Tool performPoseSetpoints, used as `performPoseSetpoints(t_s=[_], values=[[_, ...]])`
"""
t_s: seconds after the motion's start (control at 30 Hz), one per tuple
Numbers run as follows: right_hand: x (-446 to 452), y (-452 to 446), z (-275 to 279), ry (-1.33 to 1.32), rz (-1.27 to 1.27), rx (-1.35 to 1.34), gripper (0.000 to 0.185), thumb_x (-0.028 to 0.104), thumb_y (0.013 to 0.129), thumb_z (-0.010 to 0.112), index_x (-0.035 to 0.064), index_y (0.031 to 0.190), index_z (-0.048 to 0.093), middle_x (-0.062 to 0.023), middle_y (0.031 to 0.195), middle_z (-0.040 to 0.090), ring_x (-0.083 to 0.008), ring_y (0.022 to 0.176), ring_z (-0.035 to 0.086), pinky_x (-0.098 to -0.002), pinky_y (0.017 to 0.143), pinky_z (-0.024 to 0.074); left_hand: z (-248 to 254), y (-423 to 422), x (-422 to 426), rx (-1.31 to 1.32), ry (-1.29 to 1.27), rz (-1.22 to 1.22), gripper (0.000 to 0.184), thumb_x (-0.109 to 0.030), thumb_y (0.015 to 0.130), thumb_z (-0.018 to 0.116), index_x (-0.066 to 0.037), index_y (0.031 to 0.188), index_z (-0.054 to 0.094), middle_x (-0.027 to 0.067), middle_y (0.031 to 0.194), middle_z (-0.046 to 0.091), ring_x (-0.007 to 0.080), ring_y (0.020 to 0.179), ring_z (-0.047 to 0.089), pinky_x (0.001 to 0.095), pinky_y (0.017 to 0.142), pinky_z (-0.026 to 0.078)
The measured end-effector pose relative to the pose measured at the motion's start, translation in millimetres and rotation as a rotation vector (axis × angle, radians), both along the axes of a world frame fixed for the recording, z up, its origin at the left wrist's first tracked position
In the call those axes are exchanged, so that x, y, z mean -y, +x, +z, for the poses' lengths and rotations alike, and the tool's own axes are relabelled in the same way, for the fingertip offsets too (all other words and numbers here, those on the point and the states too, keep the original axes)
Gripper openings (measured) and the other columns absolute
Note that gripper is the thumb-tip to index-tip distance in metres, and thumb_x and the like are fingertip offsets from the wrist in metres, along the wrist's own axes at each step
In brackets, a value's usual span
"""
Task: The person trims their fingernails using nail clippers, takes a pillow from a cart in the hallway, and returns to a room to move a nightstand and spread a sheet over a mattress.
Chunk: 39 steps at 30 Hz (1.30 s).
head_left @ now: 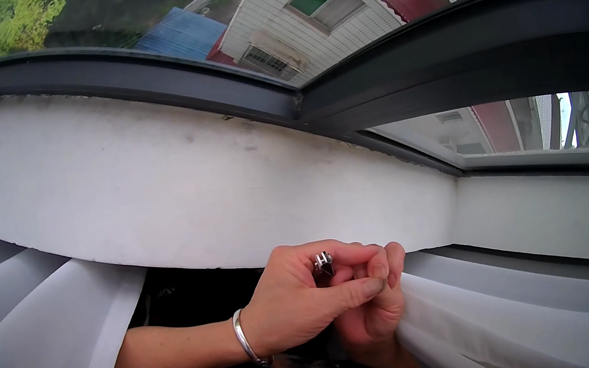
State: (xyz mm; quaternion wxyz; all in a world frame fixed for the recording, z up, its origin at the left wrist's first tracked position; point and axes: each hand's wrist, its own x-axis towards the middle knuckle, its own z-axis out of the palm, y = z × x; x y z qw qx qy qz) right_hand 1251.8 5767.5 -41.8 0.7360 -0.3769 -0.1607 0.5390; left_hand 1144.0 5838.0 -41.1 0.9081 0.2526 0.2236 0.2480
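Below the white sill point(194, 194), left to right: pale curtain point(42, 315), then the left hand point(291, 299), thumb and forefinger closing towards each other. I see a small metal tool point(323, 262) tucked in its curl, left of those fingertips; most of its length hidden, long axis unclear. Right hand point(379, 307) sits just beyond, fingers bent, touching the left; whether it pinches anything, I cannot tell. Left hand is nearer the tool.

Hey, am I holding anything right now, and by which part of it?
Your left hand holds a small silver-and-black thing in its curl. One end shows; the fingers hide the rest, so the gripped part can't be told.
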Motion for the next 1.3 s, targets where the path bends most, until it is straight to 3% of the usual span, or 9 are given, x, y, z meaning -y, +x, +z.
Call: performPoseSetpoints(t_s=[0.63,0.87,1.07,1.13,1.17,1.3], values=[[0.9,-8.4,-2.1,0.007,-0.021,-0.003,0.031,0.001,0.073,0.063,0.0126,0.069,0.034,0.0009,0.078,0.056,-0.0246,0.069,0.053,-0.0365,0.069,0.0459,-3.1,-8.1,2.2,0.037,-0.057,-0.014,0.024,-0.006,0.076,0.065,0.001,0.099,0.06,0.0023,0.088,0.061,0.005,0.079,0.051,0.0187,0.074,0.042],[0.7,-10.4,-1.2,-0.003,-0.03,0.0,0.03,0.001,0.074,0.062,0.0123,0.069,0.034,0.0002,0.079,0.057,-0.0237,0.069,0.052,-0.0379,0.068,0.0466,-0.3,-11.2,1.9,-0.027,-0.05,-0.033,0.021,-0.005,0.074,0.067,0.001,0.093,0.062,0.0008,0.084,0.059,0.003,0.074,0.049,0.0168,0.067,0.041],[0.3,-10.0,-0.3,0.034,-0.024,0.032,0.029,0.0,0.075,0.06,0.0121,0.069,0.034,0.0002,0.077,0.056,-0.0195,0.072,0.047,-0.0375,0.066,0.0456,-1.2,-14.3,4.3,-0.142,0.119,0.037,0.009,-0.005,0.072,0.068,-0.001,0.078,0.062,-0.0028,0.067,0.055,0.0025,0.059,0.046,0.0174,0.054,0.04],[1.4,-8.8,-0.8,0.078,-0.048,0.205,0.03,0.0,0.075,0.061,0.0118,0.068,0.034,0.0003,0.076,0.056,-0.0184,0.071,0.046,-0.035,0.065,0.042,-0.4,-16.2,4.0,-0.193,0.443,0.207,0.007,-0.005,0.071,0.068,-0.002,0.074,0.062,-0.0008,0.061,0.055,0.004,0.054,0.047,0.0188,0.049,0.038],[2.0,-8.4,-0.8,0.077,-0.047,0.205,0.03,0.0,0.075,0.061,0.0118,0.068,0.034,0.0003,0.076,0.056,-0.0184,0.071,0.046,-0.035,0.065,0.042,0.0,-17.4,3.4,-0.194,0.442,0.207,0.007,-0.005,0.071,0.068,-0.002,0.074,0.062,-0.0008,0.061,0.055,0.004,0.054,0.047,0.0188,0.049,0.038],[5.7,-8.0,0.3,0.055,-0.115,0.365,0.032,-0.003,0.074,0.061,0.011,0.068,0.033,-0.0019,0.073,0.056,-0.0186,0.068,0.045,-0.0336,0.066,0.0382,-1.9,-18.7,1.6,-0.272,0.838,0.336,0.008,-0.005,0.066,0.068,-0.005,0.071,0.062,0.0029,0.058,0.052,0.0131,0.049,0.049,0.0224,0.046,0.038]])
